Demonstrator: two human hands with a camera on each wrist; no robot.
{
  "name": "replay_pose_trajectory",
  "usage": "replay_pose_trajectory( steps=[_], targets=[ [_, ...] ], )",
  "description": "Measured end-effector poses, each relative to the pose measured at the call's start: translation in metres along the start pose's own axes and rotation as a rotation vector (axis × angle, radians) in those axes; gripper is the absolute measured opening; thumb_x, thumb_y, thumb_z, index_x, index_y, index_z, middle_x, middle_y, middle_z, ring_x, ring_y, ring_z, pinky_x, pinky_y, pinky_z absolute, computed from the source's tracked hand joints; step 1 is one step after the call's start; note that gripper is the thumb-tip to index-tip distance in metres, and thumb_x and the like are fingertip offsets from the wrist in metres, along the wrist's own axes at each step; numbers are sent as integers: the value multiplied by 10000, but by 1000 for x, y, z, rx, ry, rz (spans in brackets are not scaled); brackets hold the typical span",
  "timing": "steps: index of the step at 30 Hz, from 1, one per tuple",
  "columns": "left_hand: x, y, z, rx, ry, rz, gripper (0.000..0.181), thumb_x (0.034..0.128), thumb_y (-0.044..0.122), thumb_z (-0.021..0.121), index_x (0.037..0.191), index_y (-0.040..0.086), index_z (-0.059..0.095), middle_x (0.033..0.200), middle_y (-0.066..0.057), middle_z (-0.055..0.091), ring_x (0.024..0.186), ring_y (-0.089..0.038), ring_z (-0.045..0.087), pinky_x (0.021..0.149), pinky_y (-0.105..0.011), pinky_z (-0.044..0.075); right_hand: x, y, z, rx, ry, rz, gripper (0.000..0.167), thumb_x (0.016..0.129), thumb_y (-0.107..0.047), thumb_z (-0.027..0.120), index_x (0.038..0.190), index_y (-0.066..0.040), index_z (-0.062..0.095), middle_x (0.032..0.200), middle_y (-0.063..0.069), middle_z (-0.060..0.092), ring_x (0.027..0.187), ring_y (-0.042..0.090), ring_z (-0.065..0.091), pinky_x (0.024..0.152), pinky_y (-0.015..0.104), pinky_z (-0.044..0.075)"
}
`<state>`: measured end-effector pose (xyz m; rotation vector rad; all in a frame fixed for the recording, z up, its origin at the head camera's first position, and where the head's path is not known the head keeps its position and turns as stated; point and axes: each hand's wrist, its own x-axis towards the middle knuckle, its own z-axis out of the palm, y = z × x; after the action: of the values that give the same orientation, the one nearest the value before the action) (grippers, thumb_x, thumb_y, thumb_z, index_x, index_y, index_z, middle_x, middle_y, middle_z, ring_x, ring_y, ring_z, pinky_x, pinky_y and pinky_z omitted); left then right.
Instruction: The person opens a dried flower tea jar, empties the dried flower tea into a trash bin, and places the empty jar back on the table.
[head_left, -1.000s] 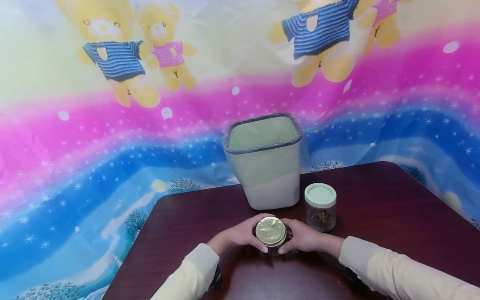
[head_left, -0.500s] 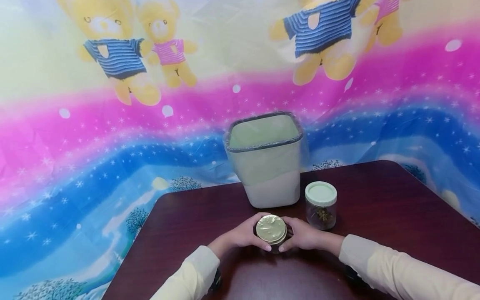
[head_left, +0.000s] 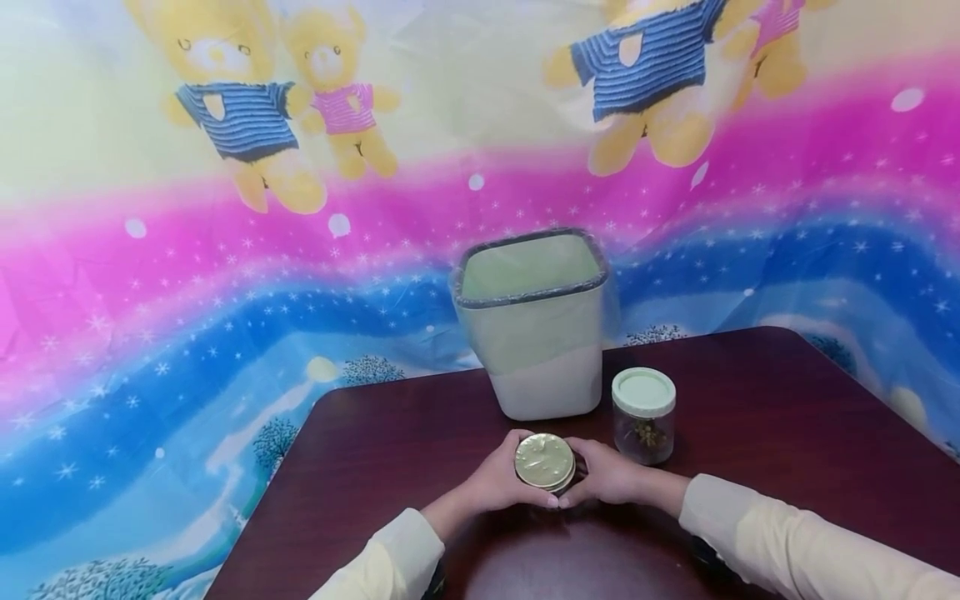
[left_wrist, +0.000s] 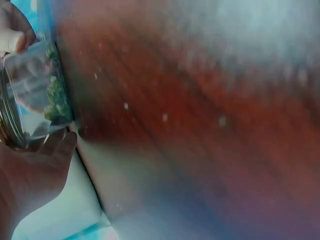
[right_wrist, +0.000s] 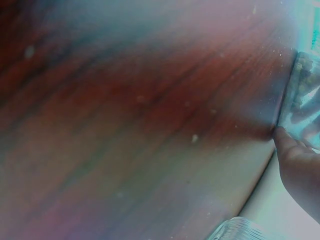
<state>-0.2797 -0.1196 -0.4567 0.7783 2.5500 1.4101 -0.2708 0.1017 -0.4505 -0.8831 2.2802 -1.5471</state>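
Between the two hands a clear jar with a gold lid stands upright on the table. The left hand curls round its left side and the right hand round its right, thumbs meeting at the front. In the left wrist view the jar has greenish pieces at its bottom, with the left hand against one side and part of the other hand opposite. The right wrist view shows the right hand touching the jar near its base.
Behind the hands stands a pale bin with a dark-edged rim and a plastic liner. Right of it is a jar with a pale green lid and brownish contents. A dark red table lies before a printed bear cloth.
The left thumb has slid to the right along the jar's front, and the left wrist has shifted slightly. The right hand keeps its hold with little movement.
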Motion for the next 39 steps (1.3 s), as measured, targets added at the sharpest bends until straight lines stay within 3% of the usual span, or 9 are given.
replay_pose_trajectory(
  steps=[8, 16, 20, 24, 27, 33, 39],
  targets=[
    [-4, 7, 5, 115, 86, -55, 885, 552, 421, 942, 1243, 168, 451, 1097, 76, 588, 1010, -92, 565, 869, -293, 452, -1, 1, 0, -32, 11, -22, 741, 708, -96, 856, 1295, 116, 456, 1218, 136, 605, 1200, 319, 520, 984, 354, 432],
    [-6, 7, 2, 107, 65, -38, 923, 565, 375, 945, 1299, 147, 435, 1168, 56, 578, 1059, -102, 553, 909, -301, 436, -1, 1, 1, -8, 10, 1, 767, 707, -105, 867, 1308, 115, 444, 1235, 148, 597, 1220, 353, 507, 1009, 461, 393],
    [-5, 4, -7, 9, -11, -16, 969, 623, 259, 928, 1400, 91, 374, 1276, 12, 541, 1140, -122, 527, 981, -296, 392, 0, 1, 1, -16, 18, 7, 769, 700, -85, 868, 1306, 122, 442, 1231, 156, 599, 1218, 370, 506, 1006, 483, 389],
    [0, -1, -20, -157, -138, -6, 924, 692, 70, 867, 1443, 46, 329, 1366, -51, 496, 1237, -152, 481, 1021, -278, 363, 0, 1, 1, -19, 21, 13, 763, 700, -77, 867, 1300, 125, 443, 1218, 153, 606, 1215, 368, 510, 1002, 477, 395],
    [4, -6, -28, -229, -218, -20, 903, 712, 1, 834, 1455, 36, 321, 1410, -61, 460, 1290, -147, 436, 1024, -262, 362, 0, 2, 2, -24, 21, 16, 767, 699, -80, 869, 1301, 128, 441, 1217, 154, 607, 1216, 369, 509, 1004, 479, 392],
    [15, -9, -33, -264, -322, 3, 867, 721, -66, 801, 1445, 18, 332, 1345, -35, 522, 1229, -132, 491, 1013, -273, 386, 1, 2, 1, -17, 19, 20, 768, 701, -76, 868, 1306, 126, 440, 1232, 157, 597, 1233, 380, 491, 1014, 486, 381],
    [20, -9, -31, -224, -353, 50, 772, 687, -88, 817, 1354, 56, 458, 1222, 9, 593, 1129, -114, 548, 990, -270, 406, 1, 3, 1, -40, 29, 23, 757, 692, -79, 874, 1289, 120, 453, 1192, 127, 609, 1198, 357, 523, 987, 462, 417]
  ],
)
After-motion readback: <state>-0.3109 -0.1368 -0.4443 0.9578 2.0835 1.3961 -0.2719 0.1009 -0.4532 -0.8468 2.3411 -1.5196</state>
